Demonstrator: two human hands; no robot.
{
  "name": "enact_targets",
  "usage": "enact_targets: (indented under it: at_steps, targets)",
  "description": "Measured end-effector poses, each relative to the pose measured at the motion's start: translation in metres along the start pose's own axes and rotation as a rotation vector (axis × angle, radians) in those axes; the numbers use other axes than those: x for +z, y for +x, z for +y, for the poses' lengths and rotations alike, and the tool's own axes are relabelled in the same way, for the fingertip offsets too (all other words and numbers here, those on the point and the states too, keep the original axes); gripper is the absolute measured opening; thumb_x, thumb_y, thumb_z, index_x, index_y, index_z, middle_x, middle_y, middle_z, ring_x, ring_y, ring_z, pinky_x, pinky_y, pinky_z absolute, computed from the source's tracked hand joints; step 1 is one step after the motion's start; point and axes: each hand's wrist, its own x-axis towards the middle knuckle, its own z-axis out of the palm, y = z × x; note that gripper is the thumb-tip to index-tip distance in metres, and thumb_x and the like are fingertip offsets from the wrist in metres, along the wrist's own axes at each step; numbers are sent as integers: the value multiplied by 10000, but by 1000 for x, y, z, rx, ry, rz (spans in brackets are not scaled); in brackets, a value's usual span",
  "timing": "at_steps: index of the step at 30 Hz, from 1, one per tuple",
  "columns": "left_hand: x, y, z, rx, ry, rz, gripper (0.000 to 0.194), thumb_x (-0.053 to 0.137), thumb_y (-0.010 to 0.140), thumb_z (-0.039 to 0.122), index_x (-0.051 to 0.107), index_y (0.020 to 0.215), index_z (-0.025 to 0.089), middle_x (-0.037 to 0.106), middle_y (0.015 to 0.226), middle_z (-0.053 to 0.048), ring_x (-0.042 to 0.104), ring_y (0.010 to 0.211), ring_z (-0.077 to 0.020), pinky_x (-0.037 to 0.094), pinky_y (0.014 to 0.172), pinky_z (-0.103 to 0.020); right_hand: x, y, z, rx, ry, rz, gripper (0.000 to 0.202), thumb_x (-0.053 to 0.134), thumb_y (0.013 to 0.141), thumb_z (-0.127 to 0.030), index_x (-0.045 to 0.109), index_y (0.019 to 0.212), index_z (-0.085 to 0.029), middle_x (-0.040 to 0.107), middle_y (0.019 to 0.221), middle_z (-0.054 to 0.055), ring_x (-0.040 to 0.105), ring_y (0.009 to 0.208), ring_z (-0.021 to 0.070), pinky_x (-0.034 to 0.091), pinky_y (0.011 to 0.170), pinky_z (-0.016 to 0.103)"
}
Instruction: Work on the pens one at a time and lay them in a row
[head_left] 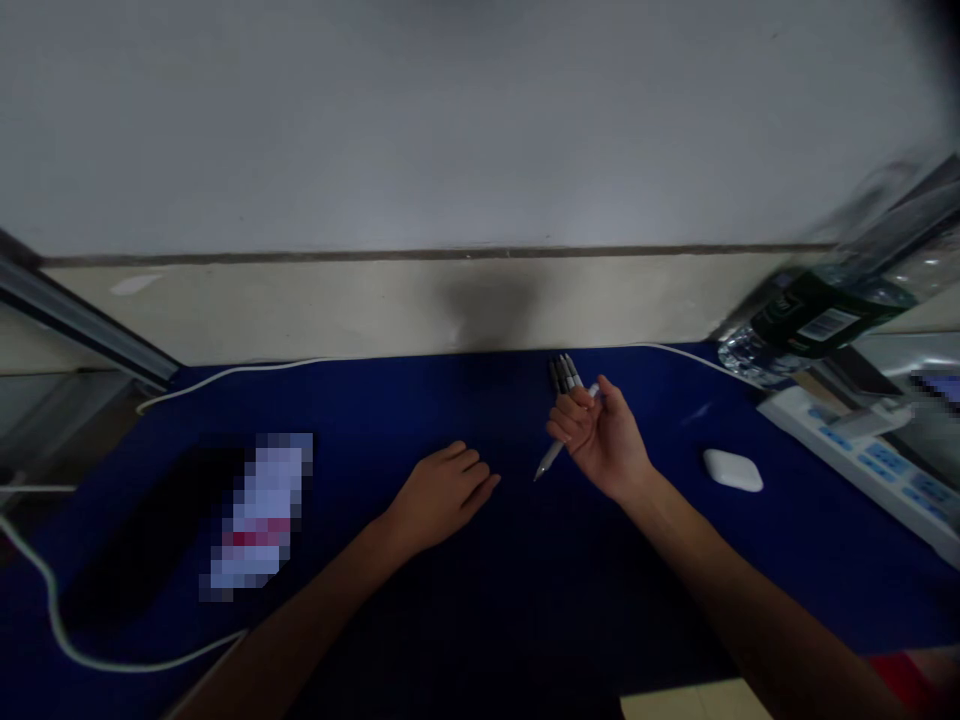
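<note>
Blue desk (360,425), slim grey pointed pen (553,457)

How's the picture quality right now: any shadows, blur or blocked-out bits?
Head view: dim overall, with a soft shadow on the wall; head view, right: the bottle looks stretched and smeared; head view, left: a pixelated patch hides detail; head view, centre: the pen in the right hand is discernible.

A dark blue worktop (390,400) carries 1 bunch of pens (564,372) near its back edge, 1 pixelated item (259,515) on the left and 1 rounded white case (733,470) on the right. A white cable (238,370) follows the back edge; 1 green-labelled bottle (810,315) and 1 power strip (855,450) line the right side.
</note>
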Motion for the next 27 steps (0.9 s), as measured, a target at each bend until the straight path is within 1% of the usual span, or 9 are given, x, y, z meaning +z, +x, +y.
enact_targets:
  at_steps: [4,6,8,11,13,16,21,23,27]
  targets:
    - [0,0,0,7,0,7,532,408,1237,338,664,789,206,624,733,-15,608,753,-188,488,714,-337,1,2,0,14,2,27,443,610,1110,-564,491,802,-269,331,635,-71,273,517,147,410,502,257]
    - [0,0,0,0,-7,7,528,413,1236,337,670,795,203,627,739,-16,608,754,-186,483,707,-332,1,2,-2,24,-4,29,435,610,1106,-556,503,802,-264,348,638,-66,285,519,143,401,494,248]
    - [-1,0,0,-6,-16,1,525,418,1235,336,675,798,201,631,743,-17,606,751,-185,480,701,-331,0,2,-3,22,-9,23,448,619,1086,-515,460,752,-262,329,624,-67,264,513,135,384,481,240]
    - [-1,0,0,1,-24,-1,527,414,1236,335,685,805,198,633,741,-17,602,744,-186,481,700,-335,-1,1,-5,-6,-1,-5,482,646,1016,-439,345,681,-266,280,595,-71,217,505,125,363,464,239]
    - [-1,0,0,2,-21,8,537,403,1238,339,685,803,198,632,738,-18,602,745,-189,483,696,-337,-1,0,-5,-22,15,-27,514,664,977,-437,284,672,-272,260,587,-73,201,507,124,363,457,242]
    - [0,-1,0,2,-20,17,542,400,1237,340,675,792,200,630,739,-18,599,745,-188,487,693,-336,-3,-1,-6,-20,45,-49,563,674,965,-471,229,678,-278,246,586,-77,187,512,124,366,450,242]
    - [0,0,0,7,-8,14,542,406,1237,335,660,778,202,622,733,-16,598,739,-188,494,707,-341,-12,1,-8,36,60,-113,588,700,926,-403,182,674,-282,173,558,-98,130,484,113,311,404,231]
    - [-1,0,-1,11,-6,10,538,408,1236,330,660,778,202,627,738,-15,602,740,-187,500,721,-342,-16,2,-9,17,74,-128,590,712,918,-390,185,677,-279,170,564,-100,132,480,111,314,403,225]
    - [0,-1,-1,-5,-19,-10,503,440,1229,324,666,795,206,642,756,-14,611,747,-188,498,713,-340,-20,7,-10,-1,58,-137,601,724,929,-416,190,690,-277,166,583,-99,131,500,115,326,414,220]
